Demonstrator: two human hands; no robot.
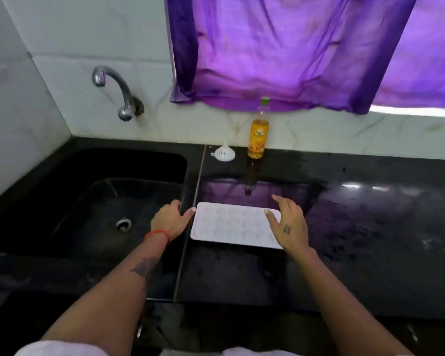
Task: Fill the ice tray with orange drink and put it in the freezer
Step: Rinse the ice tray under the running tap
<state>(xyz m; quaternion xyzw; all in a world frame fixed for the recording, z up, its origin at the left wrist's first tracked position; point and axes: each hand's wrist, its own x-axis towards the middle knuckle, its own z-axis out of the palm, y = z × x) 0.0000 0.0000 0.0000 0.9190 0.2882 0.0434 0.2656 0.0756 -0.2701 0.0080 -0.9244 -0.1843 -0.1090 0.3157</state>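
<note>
On black counter (344, 253), left hand (168, 222), right hand (289, 227) spread, flanking white ice tray (231, 224)

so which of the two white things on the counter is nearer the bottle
The small white funnel, just left of the orange drink bottle by the wall; the white ice tray lies nearer the hands.

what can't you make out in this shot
- Head view, ice tray: overexposed white, so whether its cells hold anything is unclear; the right hand covers its right end.
- Bottle: label text too small and blurred to read.
- Freezer: not in view.
- Funnel: small and washed out, details lost.
- Left hand: whether its fingertips touch the tray's left edge cannot be told.
- Sink: dark, its left part cut by the frame edge.
</note>
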